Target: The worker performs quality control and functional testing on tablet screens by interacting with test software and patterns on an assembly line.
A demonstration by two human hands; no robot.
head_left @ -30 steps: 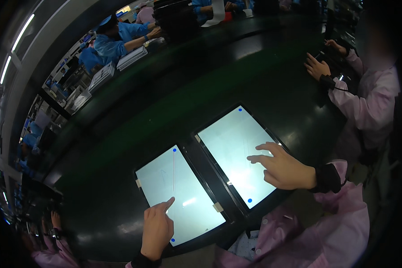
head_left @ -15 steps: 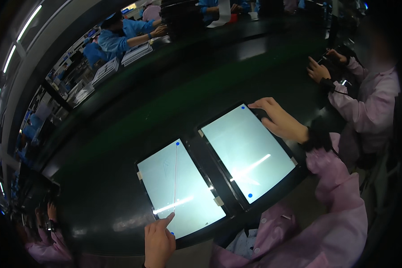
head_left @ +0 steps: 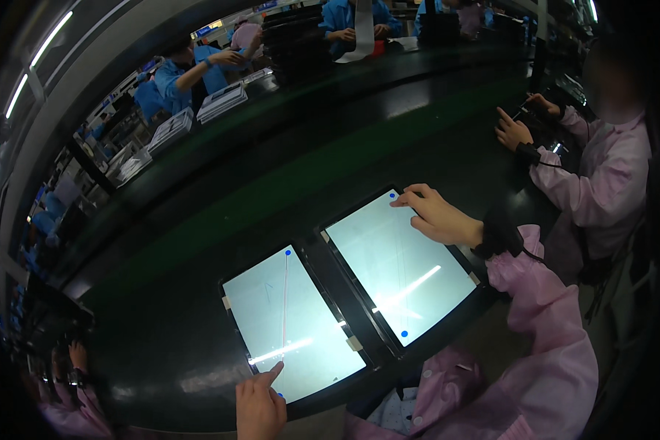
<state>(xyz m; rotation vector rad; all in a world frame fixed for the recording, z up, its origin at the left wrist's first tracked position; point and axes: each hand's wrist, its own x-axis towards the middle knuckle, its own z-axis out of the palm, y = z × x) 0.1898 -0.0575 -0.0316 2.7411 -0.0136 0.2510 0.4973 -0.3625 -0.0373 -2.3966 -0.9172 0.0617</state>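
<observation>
Two tablet screens glow white side by side on a dark bench. On the left tablet (head_left: 293, 315), a thin line runs down from an upper blue dot. My left hand (head_left: 260, 405) has its index fingertip on the glass at the line's lower end, the other fingers curled; it partly covers a lower blue dot. The right tablet (head_left: 396, 264) shows blue dots near its top and bottom. My right hand (head_left: 441, 218) reaches over its upper right edge, fingers stretched out, a fingertip at the glass just beside the top dot. Neither hand holds anything.
Tape tabs (head_left: 354, 343) stick to the tablets' edges. A co-worker in pink (head_left: 594, 165) handles a device at the right; another's hands show at lower left. Across the dark bench (head_left: 198, 242) lie white stacked sheets (head_left: 222, 101), a tall black stack (head_left: 293, 44) and people in blue.
My right hand has moved from the right tablet's upper corner onto its screen by the top dot. The left fingertip stays at the line's lower end. The whole view has shifted slightly.
</observation>
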